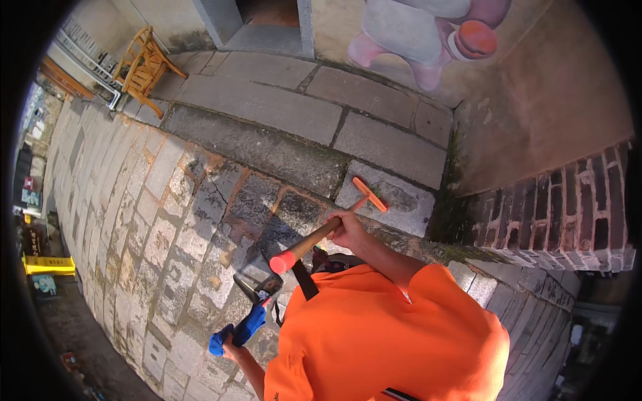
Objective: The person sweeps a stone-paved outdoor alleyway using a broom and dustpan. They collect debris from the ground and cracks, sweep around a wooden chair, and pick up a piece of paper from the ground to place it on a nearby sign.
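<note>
Uneven grey stone paving (160, 244) is lying partly sunlit and partly shaded, and a yellowish wooden chair (142, 79) is standing directly on it.

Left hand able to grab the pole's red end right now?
Probably not as is: the left hand is taken up by the blue cloth. Otherwise the way looks open, as the red end juts out past the right hand toward that side.
</note>
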The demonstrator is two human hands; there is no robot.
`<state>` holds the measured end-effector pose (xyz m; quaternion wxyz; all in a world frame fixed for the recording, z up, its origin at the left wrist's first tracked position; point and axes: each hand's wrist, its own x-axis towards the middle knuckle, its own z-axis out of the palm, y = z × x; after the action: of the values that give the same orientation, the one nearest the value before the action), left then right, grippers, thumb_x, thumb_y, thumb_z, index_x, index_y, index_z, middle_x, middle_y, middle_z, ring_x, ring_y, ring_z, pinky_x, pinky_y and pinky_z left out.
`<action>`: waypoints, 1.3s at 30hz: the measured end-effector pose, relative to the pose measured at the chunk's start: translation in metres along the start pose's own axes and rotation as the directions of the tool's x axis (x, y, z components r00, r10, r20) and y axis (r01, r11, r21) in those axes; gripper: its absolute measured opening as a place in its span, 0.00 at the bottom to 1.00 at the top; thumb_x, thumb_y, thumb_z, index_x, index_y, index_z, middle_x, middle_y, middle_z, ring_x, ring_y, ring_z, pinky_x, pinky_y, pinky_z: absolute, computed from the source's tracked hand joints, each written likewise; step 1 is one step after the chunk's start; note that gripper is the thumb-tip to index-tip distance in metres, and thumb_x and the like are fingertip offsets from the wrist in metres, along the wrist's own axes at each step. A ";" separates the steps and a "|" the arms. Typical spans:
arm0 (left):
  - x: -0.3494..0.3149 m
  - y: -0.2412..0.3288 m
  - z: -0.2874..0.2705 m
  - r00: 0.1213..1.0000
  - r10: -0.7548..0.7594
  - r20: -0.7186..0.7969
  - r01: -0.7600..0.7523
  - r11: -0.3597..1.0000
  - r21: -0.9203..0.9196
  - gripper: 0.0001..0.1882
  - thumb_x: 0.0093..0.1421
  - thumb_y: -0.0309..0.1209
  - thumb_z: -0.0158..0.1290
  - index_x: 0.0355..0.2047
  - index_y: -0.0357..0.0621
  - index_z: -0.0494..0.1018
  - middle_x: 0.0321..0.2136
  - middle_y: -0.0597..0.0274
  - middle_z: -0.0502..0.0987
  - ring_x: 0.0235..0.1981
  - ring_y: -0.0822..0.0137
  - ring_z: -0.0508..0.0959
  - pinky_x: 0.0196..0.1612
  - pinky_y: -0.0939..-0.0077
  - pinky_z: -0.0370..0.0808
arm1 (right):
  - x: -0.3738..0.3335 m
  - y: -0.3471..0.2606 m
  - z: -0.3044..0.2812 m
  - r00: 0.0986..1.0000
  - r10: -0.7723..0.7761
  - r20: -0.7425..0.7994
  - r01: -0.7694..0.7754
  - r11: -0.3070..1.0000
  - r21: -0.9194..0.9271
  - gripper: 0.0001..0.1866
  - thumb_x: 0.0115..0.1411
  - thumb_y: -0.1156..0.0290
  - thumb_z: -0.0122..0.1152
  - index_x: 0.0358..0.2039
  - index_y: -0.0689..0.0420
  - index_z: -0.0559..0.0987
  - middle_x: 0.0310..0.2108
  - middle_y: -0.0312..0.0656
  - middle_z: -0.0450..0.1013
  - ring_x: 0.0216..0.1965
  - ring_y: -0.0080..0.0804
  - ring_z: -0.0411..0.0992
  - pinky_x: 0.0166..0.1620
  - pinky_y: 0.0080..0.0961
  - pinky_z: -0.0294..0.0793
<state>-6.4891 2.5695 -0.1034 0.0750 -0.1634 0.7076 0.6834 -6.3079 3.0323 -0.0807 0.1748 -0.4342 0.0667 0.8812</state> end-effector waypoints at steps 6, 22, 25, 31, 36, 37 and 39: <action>0.136 0.049 0.055 0.993 0.075 0.095 -0.085 0.991 0.103 0.14 0.39 0.24 0.49 0.29 0.33 0.76 0.31 0.54 0.76 0.33 0.58 0.75 0.45 0.67 0.70 | 0.061 0.003 0.061 0.998 -0.028 -0.063 0.035 0.993 0.113 0.08 0.53 0.70 0.47 0.19 0.57 0.66 0.19 0.37 0.64 0.26 0.29 0.67 0.20 0.24 0.61; 0.480 0.139 0.201 0.932 -0.068 0.355 0.066 0.998 0.020 0.10 0.40 0.21 0.50 0.27 0.35 0.73 0.29 0.58 0.75 0.31 0.62 0.73 0.43 0.70 0.68 | 0.214 0.043 0.207 0.883 -0.269 -0.384 0.416 0.828 0.375 0.09 0.51 0.71 0.46 0.15 0.54 0.64 0.13 0.34 0.62 0.14 0.24 0.61 0.15 0.21 0.58; 0.538 0.136 0.226 0.919 -0.061 0.388 0.051 0.998 0.035 0.10 0.40 0.21 0.50 0.27 0.35 0.72 0.28 0.60 0.74 0.31 0.62 0.73 0.42 0.69 0.69 | 0.185 0.049 0.198 0.924 -0.332 -0.188 0.375 0.879 0.294 0.10 0.51 0.72 0.45 0.14 0.52 0.62 0.11 0.30 0.60 0.12 0.21 0.59 0.15 0.19 0.56; 0.554 0.172 0.324 0.884 -0.049 0.466 0.037 0.999 0.034 0.09 0.35 0.15 0.48 0.21 0.35 0.71 0.25 0.62 0.73 0.29 0.64 0.73 0.40 0.69 0.70 | 0.129 0.055 0.188 0.945 -0.327 -0.001 0.321 0.927 0.194 0.10 0.50 0.70 0.46 0.14 0.51 0.62 0.10 0.29 0.57 0.11 0.20 0.56 0.16 0.19 0.55; 0.553 0.183 0.375 0.890 -0.016 0.456 0.005 1.000 0.024 0.18 0.34 0.13 0.46 0.30 0.37 0.68 0.27 0.57 0.74 0.30 0.59 0.76 0.41 0.67 0.72 | 0.133 0.036 0.190 0.914 -0.346 -0.211 0.342 0.938 -0.057 0.10 0.50 0.75 0.49 0.14 0.53 0.64 0.11 0.29 0.57 0.10 0.19 0.56 0.16 0.18 0.55; 0.539 0.194 0.390 0.886 -0.012 0.463 -0.004 0.999 0.034 0.18 0.34 0.13 0.46 0.30 0.37 0.68 0.27 0.56 0.75 0.30 0.59 0.76 0.40 0.67 0.72 | 0.134 0.028 0.191 0.857 -0.399 -0.327 0.382 0.917 -0.116 0.08 0.49 0.76 0.50 0.15 0.55 0.65 0.10 0.30 0.57 0.09 0.21 0.56 0.14 0.20 0.55; 0.519 0.206 0.411 0.854 0.039 0.518 -0.075 0.996 0.049 0.17 0.35 0.15 0.47 0.30 0.36 0.68 0.27 0.55 0.75 0.30 0.59 0.76 0.40 0.67 0.72 | 0.141 0.006 0.178 0.782 -0.513 -0.353 0.381 0.843 -0.380 0.07 0.48 0.77 0.51 0.15 0.56 0.66 0.10 0.32 0.58 0.08 0.22 0.57 0.11 0.22 0.56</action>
<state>-7.0913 2.9127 -0.1023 0.2473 0.0495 0.6886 0.6799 -6.5211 3.1100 -0.0828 0.2960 -0.6463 -0.1305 0.6911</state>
